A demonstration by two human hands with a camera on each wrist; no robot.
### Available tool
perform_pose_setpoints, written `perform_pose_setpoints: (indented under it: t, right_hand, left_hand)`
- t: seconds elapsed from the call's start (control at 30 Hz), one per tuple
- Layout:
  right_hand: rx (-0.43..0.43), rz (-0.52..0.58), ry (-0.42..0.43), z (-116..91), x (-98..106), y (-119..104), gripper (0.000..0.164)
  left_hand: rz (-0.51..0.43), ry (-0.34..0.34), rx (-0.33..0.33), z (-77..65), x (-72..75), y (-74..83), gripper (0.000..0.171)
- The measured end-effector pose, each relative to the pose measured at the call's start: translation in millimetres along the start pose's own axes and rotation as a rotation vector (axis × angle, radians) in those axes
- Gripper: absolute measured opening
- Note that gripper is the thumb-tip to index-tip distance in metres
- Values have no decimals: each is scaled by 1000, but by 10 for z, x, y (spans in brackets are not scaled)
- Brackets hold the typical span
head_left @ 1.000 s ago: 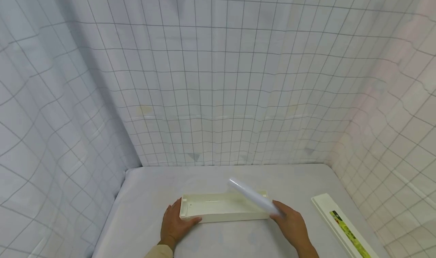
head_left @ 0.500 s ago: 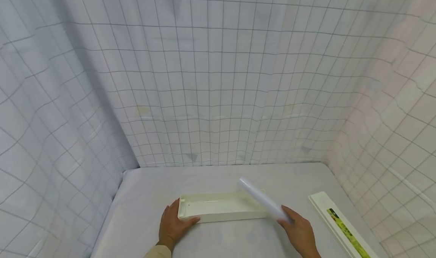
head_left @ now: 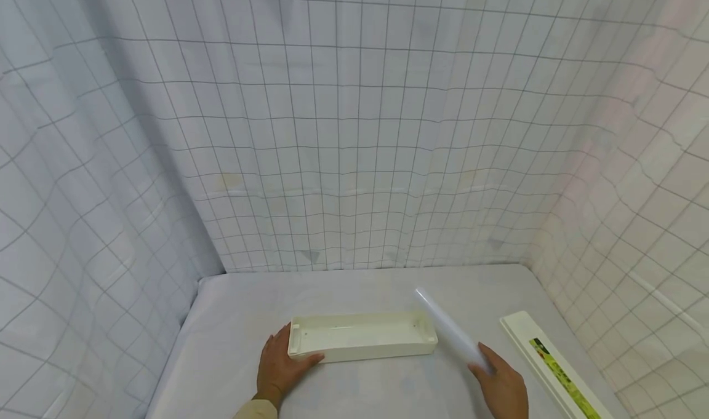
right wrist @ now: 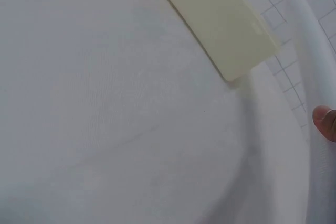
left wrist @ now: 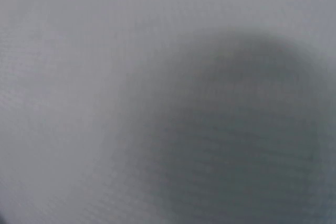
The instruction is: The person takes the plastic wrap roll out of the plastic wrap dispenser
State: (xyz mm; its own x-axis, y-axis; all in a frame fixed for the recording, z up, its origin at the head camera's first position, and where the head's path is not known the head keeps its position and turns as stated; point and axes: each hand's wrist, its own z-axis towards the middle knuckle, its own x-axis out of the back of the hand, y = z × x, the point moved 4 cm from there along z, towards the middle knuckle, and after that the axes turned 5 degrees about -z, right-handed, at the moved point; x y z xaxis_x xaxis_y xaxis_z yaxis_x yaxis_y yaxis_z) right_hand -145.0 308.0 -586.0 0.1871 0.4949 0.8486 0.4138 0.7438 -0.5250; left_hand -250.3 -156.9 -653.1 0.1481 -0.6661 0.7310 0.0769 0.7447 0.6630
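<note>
A long cream plastic box (head_left: 362, 351), open at the top with nothing inside, lies on the white-covered table in the head view. My left hand (head_left: 280, 366) grips its left end, thumb along the front wall and fingers round the end. To the right of the box, my right hand (head_left: 503, 384) holds the near end of a shiny whitish roll of cling film (head_left: 447, 325), tilted with its far end up and to the left. The right wrist view shows the thumb (right wrist: 324, 121) against the roll (right wrist: 315, 61), apart from the box (right wrist: 226, 30). The left wrist view has only blurred cloth and shadow.
A long white lid (head_left: 545, 360) with a yellow-green label lies slantwise on the table at the right, beyond the right hand. White grid-patterned curtains (head_left: 349, 160) enclose the table (head_left: 238, 308) at the back and both sides.
My right hand has carried the roll of cling film to the right, from over the box's right end to beside it. The left hand and the box stay in place.
</note>
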Motion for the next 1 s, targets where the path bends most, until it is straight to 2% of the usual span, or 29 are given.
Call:
perform_pose_setpoints:
  t: [0.23, 0.57, 1.0]
  right_hand:
    - [-85, -5, 12, 11, 26, 178, 67]
    - [-167, -34, 84, 7, 102, 382, 67]
    - [-214, -56, 44, 7, 67, 533, 67]
  left_hand:
    - [-7, -2, 6, -4, 6, 7, 114]
    - [-16, -1, 9, 3, 0, 8, 115]
    - [-28, 6, -3, 6, 4, 3, 114]
